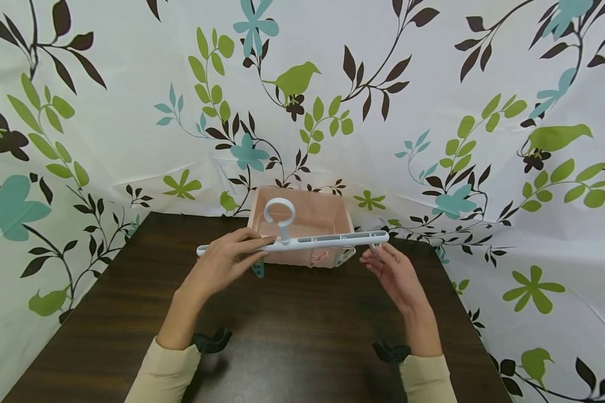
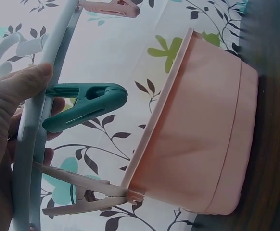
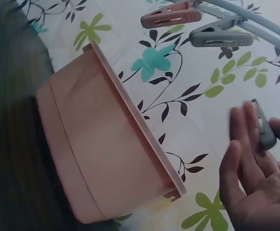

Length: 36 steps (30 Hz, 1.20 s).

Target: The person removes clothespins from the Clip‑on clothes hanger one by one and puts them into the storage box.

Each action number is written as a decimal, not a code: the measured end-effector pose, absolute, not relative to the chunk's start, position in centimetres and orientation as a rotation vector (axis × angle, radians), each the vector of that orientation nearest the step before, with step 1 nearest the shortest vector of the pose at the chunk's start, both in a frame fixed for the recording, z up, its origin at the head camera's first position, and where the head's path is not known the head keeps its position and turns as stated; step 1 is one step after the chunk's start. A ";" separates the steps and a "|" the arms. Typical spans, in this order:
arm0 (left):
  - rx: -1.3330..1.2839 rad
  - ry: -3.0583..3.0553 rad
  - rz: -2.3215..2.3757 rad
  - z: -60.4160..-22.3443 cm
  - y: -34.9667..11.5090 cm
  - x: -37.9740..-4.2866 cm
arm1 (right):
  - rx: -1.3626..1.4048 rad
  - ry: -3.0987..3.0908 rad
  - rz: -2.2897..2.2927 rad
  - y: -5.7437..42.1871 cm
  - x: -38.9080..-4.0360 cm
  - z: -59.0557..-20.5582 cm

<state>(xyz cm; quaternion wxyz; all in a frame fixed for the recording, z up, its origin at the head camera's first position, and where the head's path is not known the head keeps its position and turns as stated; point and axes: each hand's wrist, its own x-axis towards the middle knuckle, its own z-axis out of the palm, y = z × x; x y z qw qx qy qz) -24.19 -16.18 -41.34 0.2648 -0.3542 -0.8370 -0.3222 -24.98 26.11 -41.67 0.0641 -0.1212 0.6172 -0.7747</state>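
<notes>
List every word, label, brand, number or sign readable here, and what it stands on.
None: no readable text in any view.
Pale hanger, pink bin, green clip: no lettering visible.
Gray clip in the right hand: too small and blurred to tell.
Backdrop: leaves, flowers, birds only.

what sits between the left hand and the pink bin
The left wrist view shows a green clip and a beige clip there, both on the hanger.
</notes>
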 end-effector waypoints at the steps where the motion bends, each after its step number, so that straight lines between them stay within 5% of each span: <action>1: -0.956 -2.261 -0.869 -41.3 -16.2 -24.2 | -0.348 1.941 -2.293 25.9 -25.2 -41.6; 36: -0.896 -2.270 -0.865 -41.3 -17.3 -24.3 | -0.509 2.799 -1.502 19.6 -35.8 -39.3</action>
